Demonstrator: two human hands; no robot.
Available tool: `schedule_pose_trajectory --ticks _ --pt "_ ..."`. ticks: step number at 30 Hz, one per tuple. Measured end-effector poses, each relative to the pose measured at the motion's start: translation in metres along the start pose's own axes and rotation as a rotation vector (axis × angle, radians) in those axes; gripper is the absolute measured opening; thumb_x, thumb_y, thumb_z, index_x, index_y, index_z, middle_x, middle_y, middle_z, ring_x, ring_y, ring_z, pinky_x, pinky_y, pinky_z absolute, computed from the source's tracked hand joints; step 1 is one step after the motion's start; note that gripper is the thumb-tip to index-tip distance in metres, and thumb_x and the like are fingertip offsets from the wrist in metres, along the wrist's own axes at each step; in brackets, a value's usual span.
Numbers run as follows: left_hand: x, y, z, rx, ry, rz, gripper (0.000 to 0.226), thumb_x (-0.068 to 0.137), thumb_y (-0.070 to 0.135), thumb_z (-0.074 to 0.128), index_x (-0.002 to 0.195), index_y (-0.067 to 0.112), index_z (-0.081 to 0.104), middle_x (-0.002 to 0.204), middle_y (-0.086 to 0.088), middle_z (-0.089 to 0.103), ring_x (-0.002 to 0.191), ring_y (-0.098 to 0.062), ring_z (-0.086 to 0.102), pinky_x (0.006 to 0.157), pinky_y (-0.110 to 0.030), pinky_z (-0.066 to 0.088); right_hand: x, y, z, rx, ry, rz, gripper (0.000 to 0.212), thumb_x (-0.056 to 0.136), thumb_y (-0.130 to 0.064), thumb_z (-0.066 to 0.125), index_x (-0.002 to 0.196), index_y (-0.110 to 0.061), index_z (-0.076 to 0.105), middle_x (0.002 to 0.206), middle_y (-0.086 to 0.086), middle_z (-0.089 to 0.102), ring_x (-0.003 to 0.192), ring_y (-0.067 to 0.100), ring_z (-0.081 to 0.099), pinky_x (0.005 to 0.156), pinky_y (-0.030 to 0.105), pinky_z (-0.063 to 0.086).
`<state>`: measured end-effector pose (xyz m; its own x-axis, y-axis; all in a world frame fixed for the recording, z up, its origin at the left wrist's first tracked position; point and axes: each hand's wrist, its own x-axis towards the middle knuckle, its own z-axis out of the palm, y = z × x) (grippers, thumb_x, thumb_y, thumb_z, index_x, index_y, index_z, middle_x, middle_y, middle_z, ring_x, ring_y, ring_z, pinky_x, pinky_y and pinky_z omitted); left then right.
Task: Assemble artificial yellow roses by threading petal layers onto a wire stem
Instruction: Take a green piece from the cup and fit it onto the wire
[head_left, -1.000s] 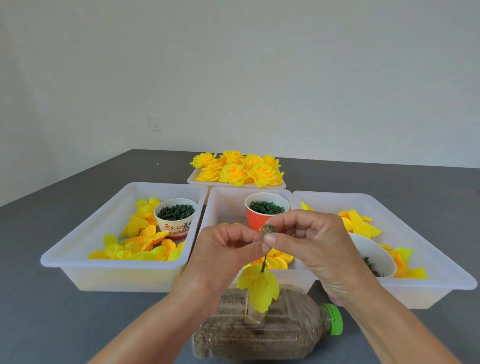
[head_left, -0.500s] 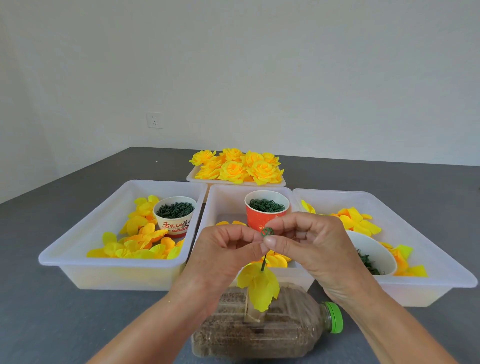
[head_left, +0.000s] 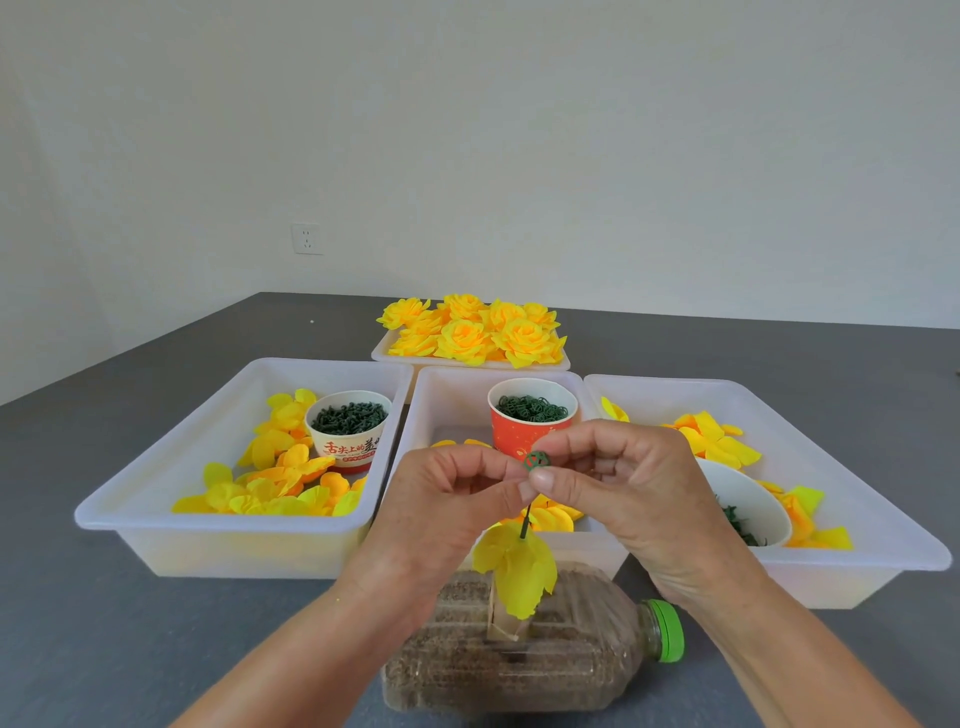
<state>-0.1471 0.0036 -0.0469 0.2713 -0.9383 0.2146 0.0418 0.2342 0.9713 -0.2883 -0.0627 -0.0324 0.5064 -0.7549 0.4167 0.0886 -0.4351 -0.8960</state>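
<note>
Both hands meet above a plastic bottle (head_left: 519, 670) lying on the table (head_left: 104, 623). The right hand (head_left: 623, 499) and left hand (head_left: 447, 504) pinch a green ring piece (head_left: 537, 460) atop the wire stem (head_left: 525, 525). Just below their grip, a yellow petal layer (head_left: 519, 569) hangs on the stem.

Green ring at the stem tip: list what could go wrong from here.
1. The green ring is small and only pinched at fingertip level between the left hand and right hand; it could slip and fall among the petals below.
2. The yellow petal layer hangs loose on the thin wire stem; it might slide down.
3. The bottle lies on its side and could roll if pushed.
</note>
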Motion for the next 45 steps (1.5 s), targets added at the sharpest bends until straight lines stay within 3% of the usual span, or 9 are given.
schedule_pose_trajectory --ticks 4,8,12,16,19,26,37,45 --pt "0.000 0.000 0.000 0.011 0.007 0.000 0.002 0.064 0.014 0.074 0.063 0.014 0.072 0.061 0.001 0.066 0.060 -0.007 0.058 0.061 -0.015 0.049 -0.001 0.001 -0.001 -0.037 -0.027 0.010 0.022 0.066 0.000 0.079 0.076 -0.019 0.073 0.075 0.006 0.073 0.067 0.008 0.066 0.064 0.018 0.053" --pt "0.000 0.000 0.000 0.026 0.012 -0.004 0.006 0.070 0.007 0.073 0.066 0.010 0.071 0.062 0.000 0.066 0.060 -0.007 0.058 0.061 -0.015 0.049 -0.001 0.001 -0.002 -0.016 -0.025 0.045 0.019 0.057 -0.017 0.080 0.074 -0.020 0.074 0.077 0.007 0.073 0.068 0.011 0.067 0.066 0.021 0.055" --pt "-0.002 -0.001 0.000 0.020 0.036 -0.012 0.012 0.074 -0.001 0.070 0.067 0.009 0.070 0.062 -0.001 0.066 0.059 -0.008 0.058 0.060 -0.016 0.048 -0.001 0.002 -0.002 -0.043 -0.041 0.073 0.021 0.063 -0.002 0.080 0.074 -0.019 0.074 0.077 0.008 0.073 0.069 0.013 0.066 0.069 0.028 0.056" --pt "-0.002 -0.001 -0.003 0.041 0.107 -0.014 0.014 0.082 -0.001 0.063 0.074 0.009 0.070 0.069 -0.004 0.070 0.065 -0.014 0.059 0.068 -0.023 0.051 -0.003 0.003 -0.002 -0.043 -0.074 0.110 0.022 0.066 0.005 0.078 0.075 -0.014 0.072 0.073 0.003 0.073 0.068 0.010 0.064 0.067 0.021 0.055" --pt "-0.003 0.000 -0.005 0.066 0.100 -0.011 0.010 0.083 0.004 0.063 0.078 0.008 0.071 0.071 -0.004 0.071 0.068 -0.015 0.059 0.069 -0.024 0.052 -0.004 0.005 -0.001 -0.059 -0.103 0.125 0.021 0.067 0.005 0.077 0.075 -0.014 0.071 0.070 -0.005 0.072 0.067 0.005 0.064 0.066 0.015 0.052" --pt "-0.006 -0.003 -0.004 0.137 0.079 -0.028 0.010 0.083 0.002 0.065 0.075 0.005 0.070 0.070 -0.004 0.066 0.059 -0.006 0.056 0.060 -0.014 0.048 -0.008 0.010 0.001 -0.077 -0.100 0.149 0.022 0.066 0.003 0.079 0.074 -0.016 0.072 0.073 -0.002 0.073 0.069 0.009 0.065 0.067 0.018 0.054" --pt "-0.007 -0.007 -0.006 0.213 0.072 -0.122 0.011 0.079 0.003 0.070 0.072 0.011 0.071 0.070 -0.008 0.065 0.064 -0.013 0.054 0.061 -0.019 0.048 -0.014 0.018 0.004 -0.028 -0.108 0.185 0.025 0.065 0.005 0.078 0.071 -0.018 0.072 0.070 -0.003 0.072 0.065 0.005 0.064 0.060 0.016 0.052" --pt "-0.004 0.002 -0.004 0.200 0.073 -0.207 0.009 0.078 0.002 0.070 0.072 0.008 0.069 0.058 0.002 0.062 0.052 -0.008 0.048 0.052 -0.016 0.043 -0.013 0.017 0.003 -0.053 -0.132 0.165 0.021 0.066 -0.001 0.079 0.074 -0.020 0.075 0.077 0.003 0.074 0.070 0.009 0.066 0.066 0.019 0.054"
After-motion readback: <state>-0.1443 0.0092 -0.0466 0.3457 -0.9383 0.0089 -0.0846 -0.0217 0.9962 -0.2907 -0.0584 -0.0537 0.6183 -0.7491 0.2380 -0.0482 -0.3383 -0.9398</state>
